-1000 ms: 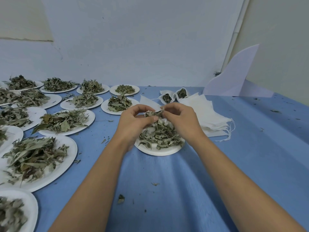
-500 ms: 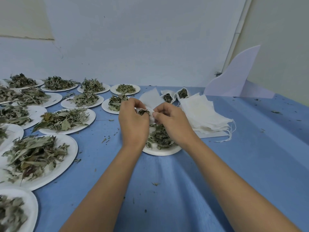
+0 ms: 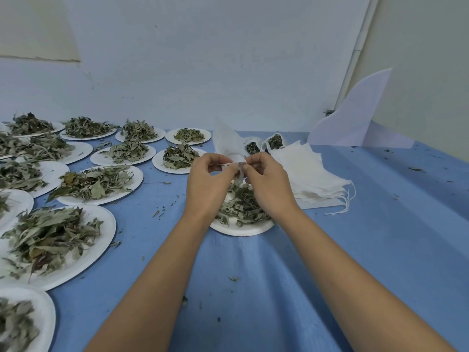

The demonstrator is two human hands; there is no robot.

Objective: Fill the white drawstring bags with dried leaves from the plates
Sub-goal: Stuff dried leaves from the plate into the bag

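Blue cloth [image 3: 253, 275] forms the work surface. Both the left hand [image 3: 206, 184] and right hand [image 3: 266, 184] pinch the bag [image 3: 225, 141] at its near edge, fingertips clamped on fabric. Its length rises beyond them, with the leaves [image 3: 241, 207] directly below on the plate [image 3: 241, 231].

leaf plates [image 3: 83, 185] left, bag stack [image 3: 312, 174] right, filled bags [image 3: 264, 146] behind
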